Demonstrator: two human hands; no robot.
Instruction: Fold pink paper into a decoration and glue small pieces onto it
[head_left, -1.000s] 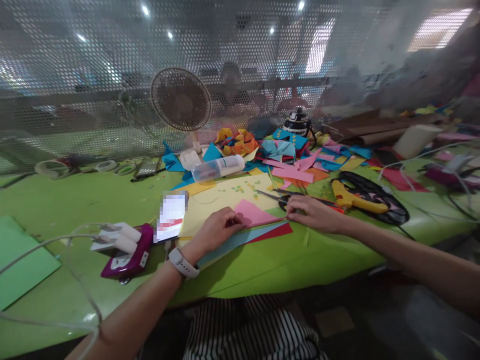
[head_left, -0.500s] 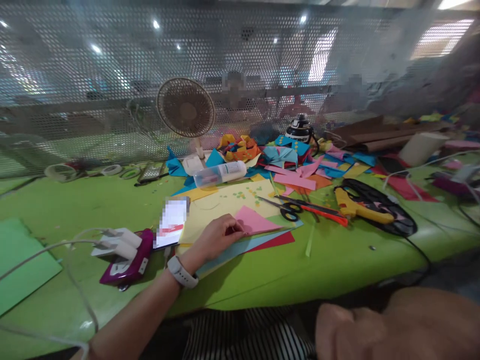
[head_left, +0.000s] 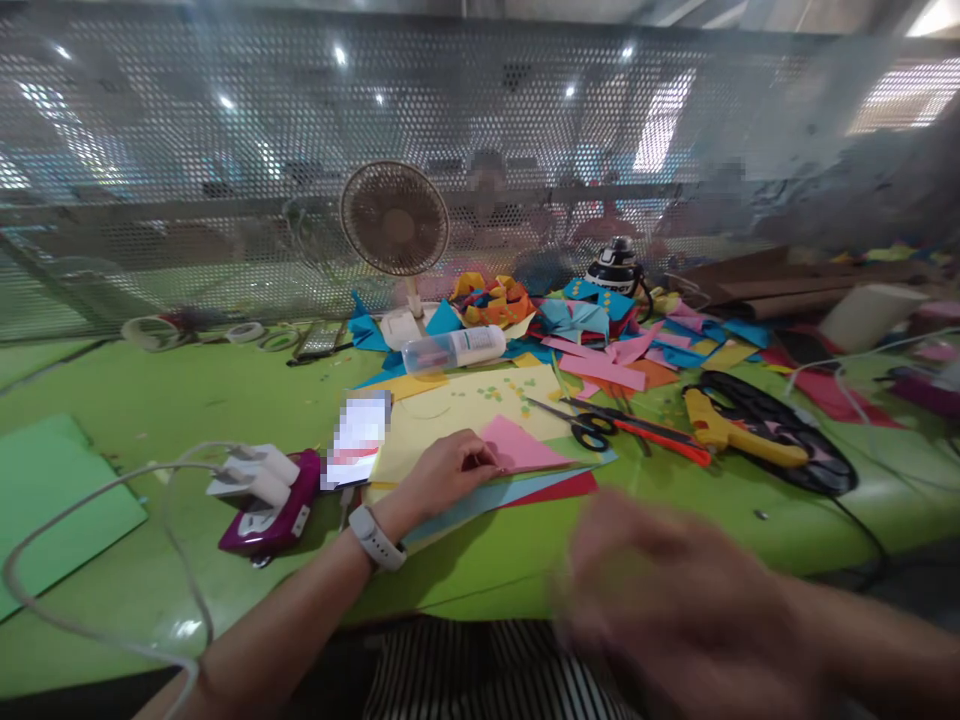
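My left hand (head_left: pixel 442 472), with a pale watch band (head_left: pixel 377 538) at its wrist, pinches the left corner of a folded pink paper (head_left: pixel 523 446). That paper has a triangular shape and lies over a stack with a pale yellow sheet (head_left: pixel 420 425), a light blue sheet (head_left: pixel 491 494) and a red sheet (head_left: pixel 559 488). My right hand (head_left: pixel 660 590) is smeared by motion above the table's front edge, apart from the paper. Its fingers cannot be made out. Black-handled scissors (head_left: pixel 589 432) lie just right of the pink paper.
Right of the scissors are an orange-red cutter (head_left: pixel 671 440) and a yellow glue gun (head_left: pixel 742 435) on a black tray. A phone (head_left: pixel 358 440) and purple power block (head_left: pixel 274 510) with cables lie left. Behind stand a fan (head_left: pixel 395 220), a clear bottle (head_left: pixel 454 348) and colourful paper scraps (head_left: pixel 607 365).
My right hand has come up and leftward from the lower right edge, over the table front. My left hand keeps its pinch on the pink paper. The view has shifted slightly.
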